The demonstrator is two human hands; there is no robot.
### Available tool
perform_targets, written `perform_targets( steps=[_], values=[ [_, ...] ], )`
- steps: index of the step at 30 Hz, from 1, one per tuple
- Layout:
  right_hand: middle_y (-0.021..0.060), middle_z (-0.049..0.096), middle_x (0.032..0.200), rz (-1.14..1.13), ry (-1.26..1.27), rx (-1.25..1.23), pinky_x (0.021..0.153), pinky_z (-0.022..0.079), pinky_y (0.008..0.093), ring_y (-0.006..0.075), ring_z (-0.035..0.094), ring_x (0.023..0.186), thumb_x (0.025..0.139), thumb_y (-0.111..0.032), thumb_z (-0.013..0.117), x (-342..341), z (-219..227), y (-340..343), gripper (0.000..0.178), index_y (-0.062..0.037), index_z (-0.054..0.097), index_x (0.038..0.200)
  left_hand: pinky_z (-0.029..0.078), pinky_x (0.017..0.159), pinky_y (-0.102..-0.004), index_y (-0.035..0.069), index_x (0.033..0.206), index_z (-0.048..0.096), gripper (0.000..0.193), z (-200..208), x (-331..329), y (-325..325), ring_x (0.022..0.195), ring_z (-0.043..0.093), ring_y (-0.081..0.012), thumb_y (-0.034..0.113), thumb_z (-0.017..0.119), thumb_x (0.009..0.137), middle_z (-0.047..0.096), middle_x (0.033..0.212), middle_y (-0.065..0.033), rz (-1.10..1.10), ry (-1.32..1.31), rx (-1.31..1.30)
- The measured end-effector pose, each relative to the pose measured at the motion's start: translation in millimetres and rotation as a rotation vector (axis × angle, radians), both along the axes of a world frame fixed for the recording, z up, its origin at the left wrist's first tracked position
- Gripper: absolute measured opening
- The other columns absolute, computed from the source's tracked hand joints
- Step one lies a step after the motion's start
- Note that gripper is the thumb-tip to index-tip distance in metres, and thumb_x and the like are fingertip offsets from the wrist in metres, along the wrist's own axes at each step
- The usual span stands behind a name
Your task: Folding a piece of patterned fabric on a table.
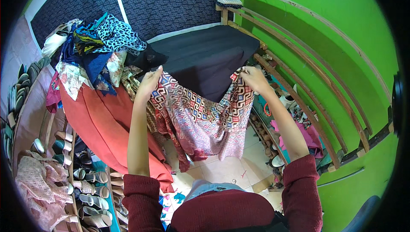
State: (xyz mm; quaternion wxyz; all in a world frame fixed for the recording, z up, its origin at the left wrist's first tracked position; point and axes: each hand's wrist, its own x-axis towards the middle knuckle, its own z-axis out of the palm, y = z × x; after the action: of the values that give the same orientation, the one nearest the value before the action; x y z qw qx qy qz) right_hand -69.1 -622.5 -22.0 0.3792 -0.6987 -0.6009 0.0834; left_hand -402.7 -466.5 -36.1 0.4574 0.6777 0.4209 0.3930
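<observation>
In the head view, two bare hands hold one patterned cloth between them. The left hand (149, 84) pinches its upper left corner and the right hand (254, 80) pinches its upper right corner; the fingers of both are closed on the fabric. The patterned cloth (205, 121), red, blue and cream, hangs between the hands in front of the person, its top edge sagging in the middle, above the tiled floor (213, 172). Two maroon sleeves (143, 198) cover the upper arms.

Beyond it lies one black sheet (200, 48), and to the left one long red cloth (98, 121) drapes down beneath a heap with one blue spotted cloth (117, 33) on top. At least five wooden slats (316, 70) run along the one green wall (363, 1), with two small folded cloths (229, 2) at their far end. One pink lace cloth (40, 189) lies at lower left.

The shoes (96, 202) beside it overlap too much to count. The heap's lower pieces are buried, and the patterned cloth hides part of the black sheet; whether those two touch I cannot tell. A dark object (398, 104) at the right rim is cut off and unclear.
</observation>
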Motion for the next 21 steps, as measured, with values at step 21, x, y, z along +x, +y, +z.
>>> perform_targets(
  steps=[21],
  values=[
    [0.0040, 0.059, 0.087, 0.562, 0.887, -0.196, 0.064, 0.048, 0.0216, 0.0072, 0.057, 0.071, 0.075, -0.001, 0.045, -64.9, 8.1, -5.6, 0.052, -0.0045, 0.047, 0.127, 0.047, 0.084, -0.0251, 0.000, 0.116, 0.053, 0.027, 0.3, 61.1, -58.4, 0.092, 0.056, -0.0094, -0.001, 0.041, 0.093, 0.062, 0.103, -0.0028, -0.591, -0.061, 0.019]
  ],
)
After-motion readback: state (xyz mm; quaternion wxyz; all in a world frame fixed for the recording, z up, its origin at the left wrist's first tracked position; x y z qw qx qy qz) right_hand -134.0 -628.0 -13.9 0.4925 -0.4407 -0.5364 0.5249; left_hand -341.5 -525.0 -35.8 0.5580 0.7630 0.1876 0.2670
